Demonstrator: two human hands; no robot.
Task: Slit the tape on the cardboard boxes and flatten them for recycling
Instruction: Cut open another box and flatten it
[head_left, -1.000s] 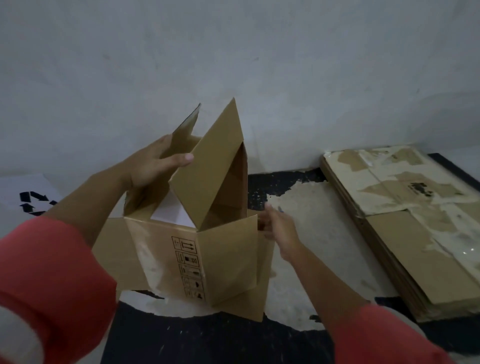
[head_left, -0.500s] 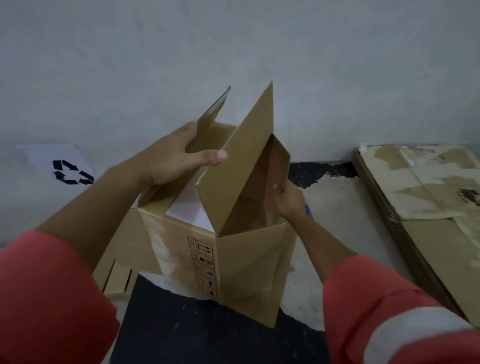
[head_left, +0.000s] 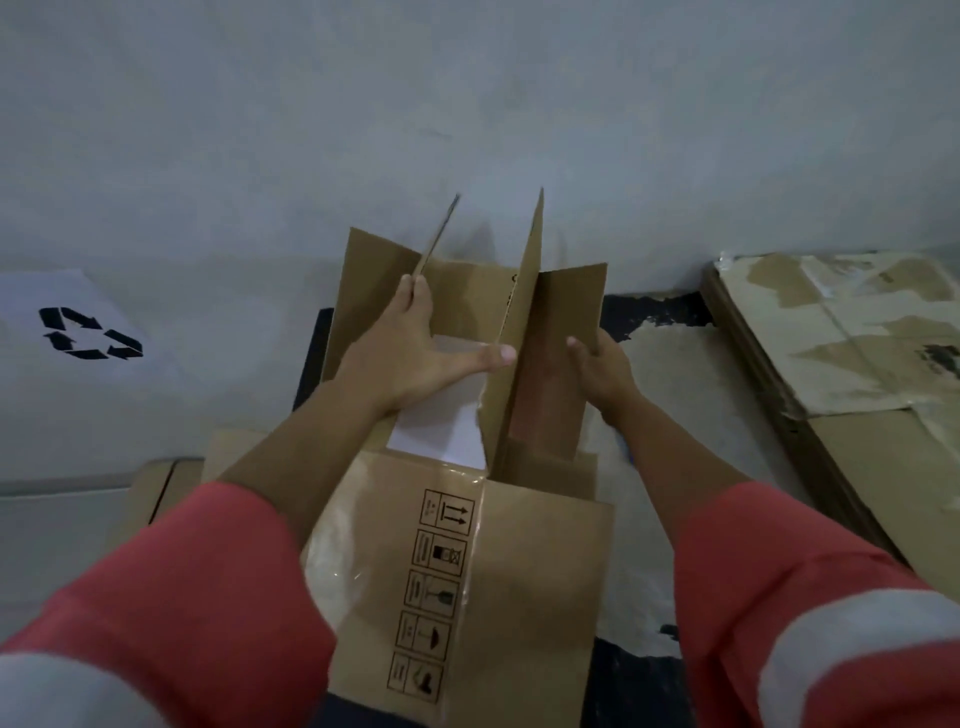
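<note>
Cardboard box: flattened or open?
Open: cardboard box flaps stand upright, inside shows; right hand grips one flap, left hand spread between two.

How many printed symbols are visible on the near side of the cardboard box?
5, in one column on the box: top symbol, second, third, fourth, bottom. None seems hidden.
</note>
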